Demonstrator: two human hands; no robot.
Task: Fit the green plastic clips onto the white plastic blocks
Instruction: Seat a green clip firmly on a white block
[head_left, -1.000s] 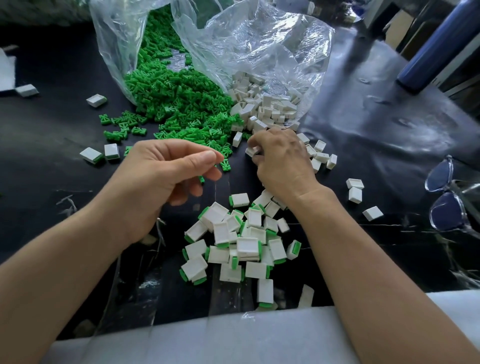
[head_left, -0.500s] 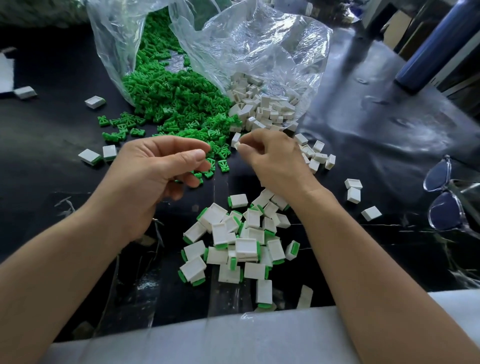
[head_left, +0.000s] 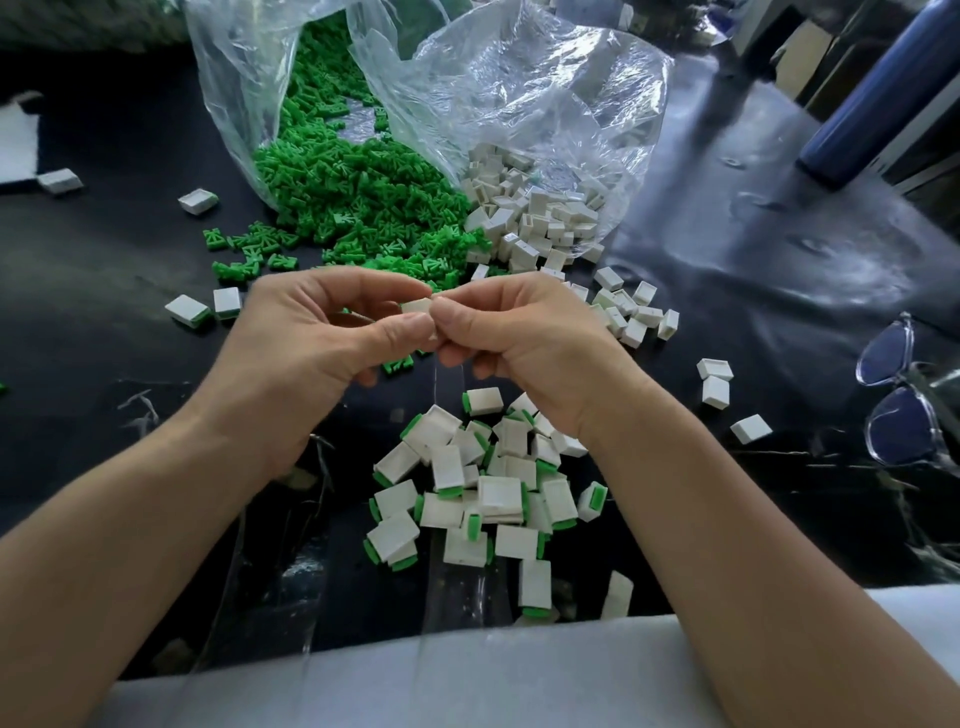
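Both hands have met — white block (head_left: 417, 305) pinched between them.

The right hand (head_left: 524, 343) is bringing a white block (head_left: 417, 305) from the loose blocks (head_left: 631, 317); the left hand (head_left: 311, 343) is rising, pinching it too.

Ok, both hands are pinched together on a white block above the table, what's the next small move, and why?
Probably press the two hands together to seat the clip in the white block. The left hand and right hand both pinch it, thumbs touching, above the pile of finished blocks; the fingers hide the clip itself, so I can't tell how far in it is.
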